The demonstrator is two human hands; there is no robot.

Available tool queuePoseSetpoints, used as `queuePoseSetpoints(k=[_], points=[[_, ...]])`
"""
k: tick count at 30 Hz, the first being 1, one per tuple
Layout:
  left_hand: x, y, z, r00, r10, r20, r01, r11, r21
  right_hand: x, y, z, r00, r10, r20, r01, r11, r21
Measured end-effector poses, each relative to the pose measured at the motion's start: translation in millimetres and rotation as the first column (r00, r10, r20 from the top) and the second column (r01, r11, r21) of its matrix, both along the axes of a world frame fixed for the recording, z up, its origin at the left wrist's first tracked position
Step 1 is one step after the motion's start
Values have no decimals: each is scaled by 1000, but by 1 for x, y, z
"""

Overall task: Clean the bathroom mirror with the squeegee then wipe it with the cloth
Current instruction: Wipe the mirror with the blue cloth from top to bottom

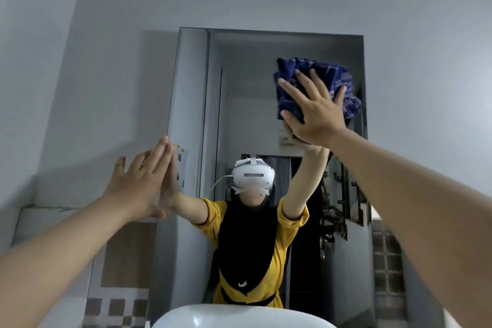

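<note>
The bathroom mirror (239, 104) hangs on the wall straight ahead and reflects a person in a yellow top with a white headset. My right hand (316, 112) presses a crumpled dark blue checked cloth (327, 74) flat against the mirror's upper right corner, fingers spread over it. My left hand (141, 184) rests flat with fingers together on the mirror's left edge, holding nothing. No squeegee is in view.
A white basin (239, 317) sits directly below the mirror at the bottom edge. Grey wall (106, 61) surrounds the mirror, with brown and checked tiles (119, 301) at lower left. A doorway and shelving appear only as reflections.
</note>
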State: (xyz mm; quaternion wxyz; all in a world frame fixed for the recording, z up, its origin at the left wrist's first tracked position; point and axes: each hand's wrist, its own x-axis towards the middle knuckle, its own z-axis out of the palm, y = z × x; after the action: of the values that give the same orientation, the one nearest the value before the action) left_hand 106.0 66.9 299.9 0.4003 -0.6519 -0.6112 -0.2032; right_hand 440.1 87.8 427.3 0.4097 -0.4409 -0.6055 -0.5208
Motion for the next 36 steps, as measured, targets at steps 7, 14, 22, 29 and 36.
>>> queuePoseSetpoints(k=[7,14,22,29,36], points=[[5,-2,23,999,8,-53,-5,999,53,55,-19,-18,977,16,-214,-7,999,40],[9,0,-20,1000,-22,-21,21,999,-27,40,-19,-86,915,1,-404,-11,1000,-21],[2,8,-19,994,-94,-50,97,993,64,-14,-4,-108,865,15,-502,-51,997,-60],[-37,28,-61,932,-362,-19,361,932,-34,-97,6,-104,868,32,-495,-70,996,-59],[-44,38,-83,911,-394,120,409,901,-144,-196,23,-93,956,55,-289,-85,992,-94]])
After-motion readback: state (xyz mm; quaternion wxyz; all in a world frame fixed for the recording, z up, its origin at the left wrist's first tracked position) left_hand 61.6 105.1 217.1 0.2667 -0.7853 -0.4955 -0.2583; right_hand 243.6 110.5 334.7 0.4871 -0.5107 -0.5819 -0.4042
